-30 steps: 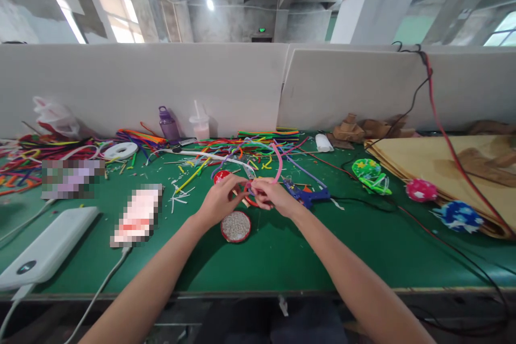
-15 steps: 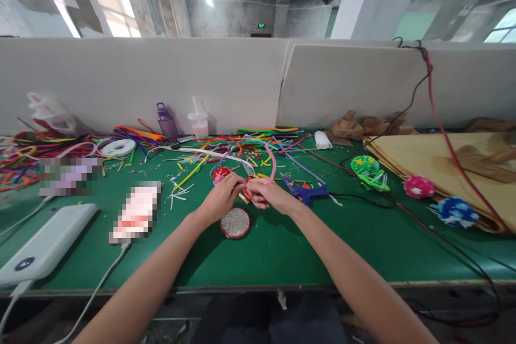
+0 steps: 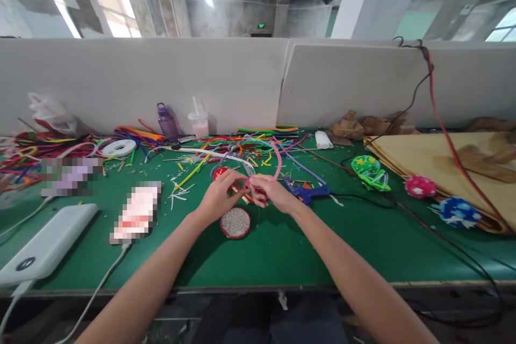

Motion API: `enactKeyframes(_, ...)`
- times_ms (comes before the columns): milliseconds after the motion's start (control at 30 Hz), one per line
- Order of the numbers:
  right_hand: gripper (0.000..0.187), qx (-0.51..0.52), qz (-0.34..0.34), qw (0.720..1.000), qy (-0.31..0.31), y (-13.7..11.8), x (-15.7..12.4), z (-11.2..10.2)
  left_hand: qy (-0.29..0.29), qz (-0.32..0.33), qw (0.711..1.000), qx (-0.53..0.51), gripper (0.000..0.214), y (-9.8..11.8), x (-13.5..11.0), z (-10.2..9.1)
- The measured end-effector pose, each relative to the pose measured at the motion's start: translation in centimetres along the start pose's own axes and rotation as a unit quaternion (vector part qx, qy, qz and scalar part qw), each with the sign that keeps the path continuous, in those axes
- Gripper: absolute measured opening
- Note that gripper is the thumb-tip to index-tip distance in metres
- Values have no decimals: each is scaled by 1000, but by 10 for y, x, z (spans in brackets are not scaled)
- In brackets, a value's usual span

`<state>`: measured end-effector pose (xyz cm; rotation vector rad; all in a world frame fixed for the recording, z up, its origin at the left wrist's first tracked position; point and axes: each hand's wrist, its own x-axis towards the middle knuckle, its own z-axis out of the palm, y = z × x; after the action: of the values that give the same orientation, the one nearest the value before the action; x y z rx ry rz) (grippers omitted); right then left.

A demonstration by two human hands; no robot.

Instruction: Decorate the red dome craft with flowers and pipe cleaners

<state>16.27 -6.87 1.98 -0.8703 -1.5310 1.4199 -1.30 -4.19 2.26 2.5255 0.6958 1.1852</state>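
A fuzzy pink pipe cleaner point(image 3: 278, 160) curves up out of my right hand point(image 3: 268, 191), whose fingers are closed around its lower part. My left hand point(image 3: 223, 193) meets it at the pipe cleaner's short end, thumb and fingertips pinched together there. Beneath both hands lies a pair of scissors point(image 3: 249, 170), its orange-red handles mostly covered. Just in front of them on the green table sits a round, red-rimmed piece point(image 3: 235, 223) with a pale, grainy face. Behind my left fingers a small red round thing point(image 3: 220, 172) is partly hidden.
A blue glue gun point(image 3: 308, 192) lies right of my hands, its cable trailing right. Pipe cleaners point(image 3: 226, 145) and cut scraps spread behind. A power bank point(image 3: 48, 242) and phone point(image 3: 137, 212) lie left. Decorated pieces point(image 3: 368, 172) and cardboard point(image 3: 435, 156) are at right.
My left hand has opened out a little and its fingers have shifted on the pipe cleaner's end. The pink pipe cleaner's free end has swung right and stands more upright.
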Motion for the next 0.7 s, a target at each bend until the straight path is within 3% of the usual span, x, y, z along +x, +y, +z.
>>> enactKeyframes(100, 31, 21, 2, 1000, -20, 0, 0, 0, 13, 29, 999, 11, 16, -1, -1, 0)
enactKeyframes(267, 35, 24, -6, 999, -35, 0, -1, -2, 27, 16, 1000, 0, 12, -1, 0, 1)
enactKeyframes(433, 32, -1, -11, 1000, -15, -3, -3, -2, 25, -10, 1000, -8, 9, 3, 0, 0)
enactKeyframes(700, 26, -35, -11, 999, 22, -6, -4, 3, 35, 21, 999, 35, 12, 3, -1, -1)
